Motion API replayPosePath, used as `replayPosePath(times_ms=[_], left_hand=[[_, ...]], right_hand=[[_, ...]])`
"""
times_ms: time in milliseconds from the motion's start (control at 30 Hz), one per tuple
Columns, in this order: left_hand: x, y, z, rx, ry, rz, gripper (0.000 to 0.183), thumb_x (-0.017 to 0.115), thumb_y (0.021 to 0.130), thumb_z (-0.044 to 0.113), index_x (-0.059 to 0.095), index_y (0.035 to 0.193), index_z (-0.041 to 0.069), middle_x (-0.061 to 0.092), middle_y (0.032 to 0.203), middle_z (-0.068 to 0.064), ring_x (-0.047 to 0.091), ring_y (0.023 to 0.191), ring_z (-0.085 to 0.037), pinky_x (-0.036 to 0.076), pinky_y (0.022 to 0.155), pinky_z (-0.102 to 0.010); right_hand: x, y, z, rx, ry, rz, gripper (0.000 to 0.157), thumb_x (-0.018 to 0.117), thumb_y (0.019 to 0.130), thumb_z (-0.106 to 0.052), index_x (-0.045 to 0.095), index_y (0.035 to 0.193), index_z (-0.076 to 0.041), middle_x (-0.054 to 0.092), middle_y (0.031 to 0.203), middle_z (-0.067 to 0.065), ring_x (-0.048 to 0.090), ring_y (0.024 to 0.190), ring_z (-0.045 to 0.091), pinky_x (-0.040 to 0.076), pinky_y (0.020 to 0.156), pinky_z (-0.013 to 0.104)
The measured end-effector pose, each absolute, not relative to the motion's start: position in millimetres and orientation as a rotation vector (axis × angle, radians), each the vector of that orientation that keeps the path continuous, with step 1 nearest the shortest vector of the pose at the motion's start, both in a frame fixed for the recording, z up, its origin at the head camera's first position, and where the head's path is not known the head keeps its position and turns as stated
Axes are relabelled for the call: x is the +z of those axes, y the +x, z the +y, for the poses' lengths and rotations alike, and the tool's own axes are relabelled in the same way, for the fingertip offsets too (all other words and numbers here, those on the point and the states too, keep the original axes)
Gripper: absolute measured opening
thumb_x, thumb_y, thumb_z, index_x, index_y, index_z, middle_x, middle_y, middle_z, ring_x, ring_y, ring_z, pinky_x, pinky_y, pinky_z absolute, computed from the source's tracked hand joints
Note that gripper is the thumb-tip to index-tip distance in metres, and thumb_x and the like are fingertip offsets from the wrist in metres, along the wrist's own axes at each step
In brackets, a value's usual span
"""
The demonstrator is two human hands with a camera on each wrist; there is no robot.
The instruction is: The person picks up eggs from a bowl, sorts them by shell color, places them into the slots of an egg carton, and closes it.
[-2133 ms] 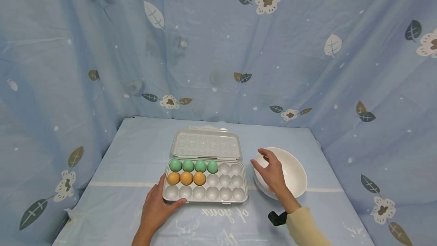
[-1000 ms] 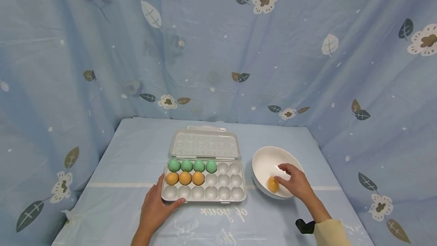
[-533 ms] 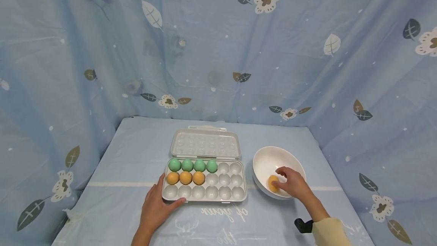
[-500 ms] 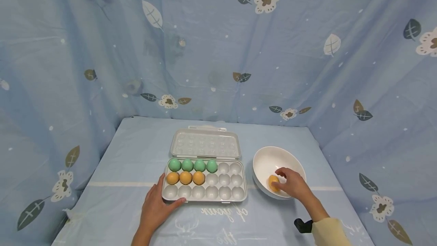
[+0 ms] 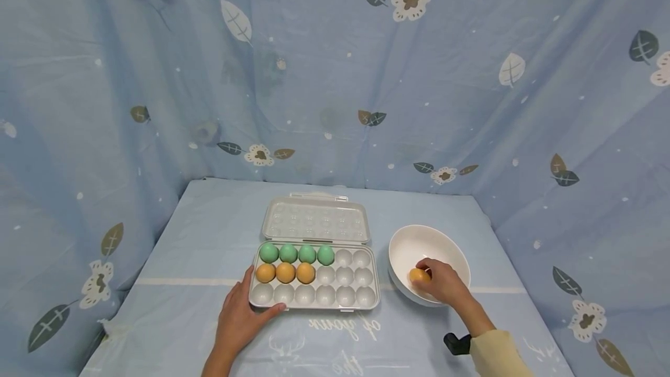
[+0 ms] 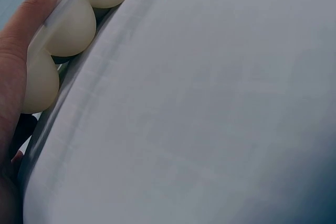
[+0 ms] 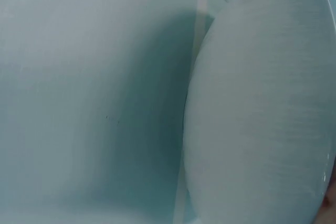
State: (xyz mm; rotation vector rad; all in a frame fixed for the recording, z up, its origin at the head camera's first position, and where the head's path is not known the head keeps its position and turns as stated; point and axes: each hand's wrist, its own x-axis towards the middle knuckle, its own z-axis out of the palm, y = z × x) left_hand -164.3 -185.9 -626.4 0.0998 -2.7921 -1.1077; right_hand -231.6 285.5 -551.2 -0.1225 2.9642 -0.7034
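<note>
An egg box lies with its lid folded back behind it. Green eggs fill part of its back row, and three orange eggs sit at the left of the middle row. My left hand holds the box's front left corner, thumb along the front edge. The left wrist view shows that thumb against the rounded cups. Inside the white bowl, my right hand pinches a loose orange egg. In the right wrist view the bowl's outer wall hides the egg.
A pale blue printed cloth covers the table. Floral curtains hang close at the back and both sides. Near the right sleeve is a black wrist device. The bowl stands just right of the egg box.
My right hand has come from above the bowl's left rim down into it, and its fingers have closed on the orange egg. The left hand stays at the egg box's corner.
</note>
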Motion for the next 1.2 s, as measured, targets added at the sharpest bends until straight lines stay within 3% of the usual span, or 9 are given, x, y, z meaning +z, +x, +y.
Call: replayPosePath(times_ms=[300,633,1200], left_hand=[[-626,-165,-187,-1.12,0.109,-2.794,0.125,0.081,0.071,0.074,0.021,0.164,0.016,0.051,0.152,-0.023,0.038,0.146,-0.045,0.028,0.12,-0.062],[-627,-165,-188,-1.13,0.113,-2.794,0.126,0.082,0.07,0.074,0.02,0.164,0.017,0.051,0.152,-0.024,0.036,0.146,-0.047,0.028,0.12,-0.063],[-624,-163,-188,-1.118,0.109,-2.788,0.124,0.082,0.071,0.072,0.022,0.164,0.016,0.051,0.152,-0.024,0.037,0.146,-0.047,0.027,0.12,-0.062]], right_hand=[[-545,-237,279,-0.85,-0.054,2.985,0.042,0.083,0.086,-0.015,0.067,0.122,-0.003,0.07,0.118,0.011,0.068,0.104,0.029,0.059,0.095,0.049],[-538,-247,266,-1.118,-0.036,2.978,0.046,0.079,0.091,-0.018,0.062,0.131,-0.002,0.065,0.13,0.017,0.065,0.118,0.035,0.058,0.101,0.047],[-523,-261,217,-1.512,-0.25,2.886,0.046,0.083,0.088,-0.011,0.063,0.129,-0.004,0.065,0.129,0.015,0.064,0.123,0.037,0.056,0.103,0.043]])
